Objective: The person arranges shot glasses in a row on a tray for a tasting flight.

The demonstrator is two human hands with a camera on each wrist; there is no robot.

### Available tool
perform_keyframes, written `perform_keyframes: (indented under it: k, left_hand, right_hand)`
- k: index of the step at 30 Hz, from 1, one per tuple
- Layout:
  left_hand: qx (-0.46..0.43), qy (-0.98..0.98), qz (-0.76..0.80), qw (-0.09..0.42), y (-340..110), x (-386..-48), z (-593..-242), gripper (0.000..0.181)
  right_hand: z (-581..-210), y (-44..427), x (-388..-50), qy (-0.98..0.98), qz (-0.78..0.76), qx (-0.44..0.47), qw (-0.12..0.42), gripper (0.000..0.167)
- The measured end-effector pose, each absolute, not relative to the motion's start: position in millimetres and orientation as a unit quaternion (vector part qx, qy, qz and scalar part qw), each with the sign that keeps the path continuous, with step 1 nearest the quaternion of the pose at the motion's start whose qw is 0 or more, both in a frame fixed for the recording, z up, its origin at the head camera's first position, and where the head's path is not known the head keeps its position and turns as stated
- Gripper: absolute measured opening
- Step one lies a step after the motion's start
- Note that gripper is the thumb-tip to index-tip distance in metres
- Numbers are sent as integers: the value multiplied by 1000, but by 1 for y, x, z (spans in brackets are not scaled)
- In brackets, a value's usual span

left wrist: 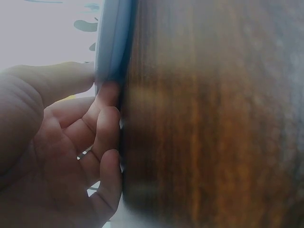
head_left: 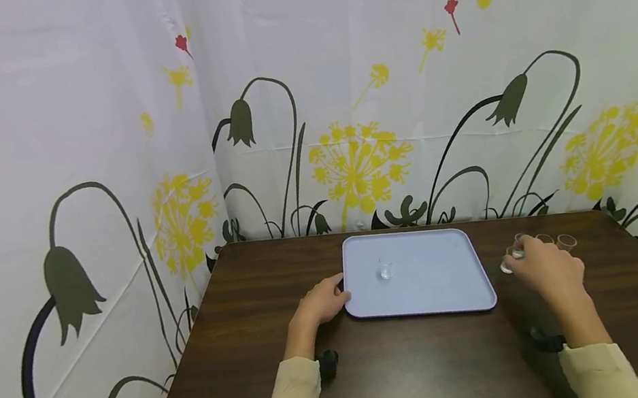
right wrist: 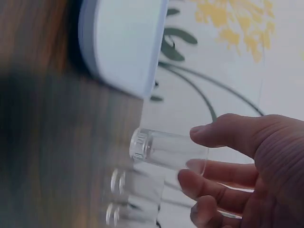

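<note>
Glass (right wrist: pixel 173 149): clear, in your right hand (head_left: pixel 552 267), out past the right end of the tray (head_left: pixel 442 277); I cannot tell whether its base is off the table (head_left: pixel 420 376).
Right hand grip: you have your thumb on one side near the glass's mouth and your fingertips on the other, pinching it, so your fingers are parted by just the glass's width.
Left hand (head_left: pixel 322 300): you pinch the tray's left edge, thumb at the rim, index finger tucked against the underside; your other fingers are bent beside it.
Tray: pale blue, on the table between your two hands.
Tray glass (head_left: pixel 386 270): upright on the tray, left of its middle, well apart from both your hands.
Other glasses (head_left: pixel 566 243): three show on the table close to your right hand, which partly hides them.
Curtain (head_left: pixel 278 5): white, printed with flowers, behind the table.
</note>
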State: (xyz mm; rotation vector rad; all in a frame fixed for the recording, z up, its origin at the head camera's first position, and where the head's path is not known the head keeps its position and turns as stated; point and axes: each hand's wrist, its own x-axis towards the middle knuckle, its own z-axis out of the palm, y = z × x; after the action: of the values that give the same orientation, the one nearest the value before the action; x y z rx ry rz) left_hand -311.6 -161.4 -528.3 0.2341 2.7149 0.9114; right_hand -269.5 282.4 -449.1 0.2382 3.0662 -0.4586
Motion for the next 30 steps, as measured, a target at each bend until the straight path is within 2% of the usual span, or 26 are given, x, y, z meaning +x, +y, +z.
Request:
perform_keyframes:
  k: [3,5,15,24,30]
  left_hand:
    - [66,935,319,141,-156,-300,-509,59]
    - [69,936,317,138,-157,-300,-512,59]
    - [84,941,302,126,-164,-334,-563,63]
    - [76,940,307,127,-162,-322,-544,61]
    - [82,941,300,132,-163,-326,-549,62]
  right_hand:
    - [-454,267,-272,987,-146,61,0,53]
    - [-457,256,-274,987,-149,54,-15,51]
    - [-463,215,-285,985,-163,26,-53,51]
    - [-469,183,-291,980,-187,-13,-61,45]
    - [-473,168,-295,979,-195,-34,-54,44]
